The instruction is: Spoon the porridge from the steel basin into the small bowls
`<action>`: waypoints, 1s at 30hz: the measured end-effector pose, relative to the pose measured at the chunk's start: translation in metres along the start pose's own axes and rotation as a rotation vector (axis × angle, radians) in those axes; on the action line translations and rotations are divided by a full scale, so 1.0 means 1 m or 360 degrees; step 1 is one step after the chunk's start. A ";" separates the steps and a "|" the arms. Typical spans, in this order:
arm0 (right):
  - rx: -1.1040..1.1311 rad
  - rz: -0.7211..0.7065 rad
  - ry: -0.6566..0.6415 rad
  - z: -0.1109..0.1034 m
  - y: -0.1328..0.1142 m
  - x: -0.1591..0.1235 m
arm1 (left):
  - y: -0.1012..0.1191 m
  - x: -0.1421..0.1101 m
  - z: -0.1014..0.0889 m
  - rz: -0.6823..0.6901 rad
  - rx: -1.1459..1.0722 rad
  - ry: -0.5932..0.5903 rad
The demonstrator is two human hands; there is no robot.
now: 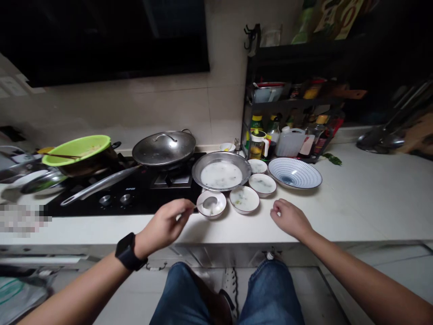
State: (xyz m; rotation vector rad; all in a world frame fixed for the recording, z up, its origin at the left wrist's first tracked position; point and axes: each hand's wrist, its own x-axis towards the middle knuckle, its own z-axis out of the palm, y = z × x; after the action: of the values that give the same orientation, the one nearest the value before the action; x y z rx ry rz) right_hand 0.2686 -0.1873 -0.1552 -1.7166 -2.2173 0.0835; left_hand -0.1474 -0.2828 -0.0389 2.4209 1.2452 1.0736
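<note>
Four small dark-rimmed bowls (244, 211) are standing on the pale tabletop (368, 203), grouped along the front and right of a wide steel basin (196, 171) that is holding a milky, porridge-like food. The person's left hand (172, 221) is pinching a metal spoon (210, 202) by its handle, thumb against fingers, and the spoon's head is hanging over the leftmost bowl (212, 217); whether it is touching the contents cannot be told. The right hand (291, 220) is hovering or resting near the bowls, fingers curled loosely inward and gripping nothing that shows.

The spoon is probably weighing little and staying stiff, though wet metal is likely turning slippery, so the dry end of the handle is offering the surest hold. The bowls are looking like glazed ceramic, smooth and liable to chip; the outer wall is giving fingers a better place than the thin rim. The basin is probably feeling heavy with its liquid, its flared rim inviting a grasp at two opposite sides.

Just beside the small bowls, a blue-patterned bowl (295, 173) is sitting at the right, while a lidded wok (164, 151) is occupying the black gas stove (142, 198) at the left.
</note>
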 end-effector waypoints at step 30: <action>0.0033 -0.0006 0.0048 0.000 0.000 -0.001 | -0.091 0.105 0.052 -0.1459 -0.1055 0.0920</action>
State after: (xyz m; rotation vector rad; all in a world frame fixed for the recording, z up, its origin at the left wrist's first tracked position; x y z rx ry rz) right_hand 0.2688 -0.1886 -0.1553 -1.6916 -2.1907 0.0792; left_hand -0.1281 -0.1382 -0.0661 0.8903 1.5521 1.5318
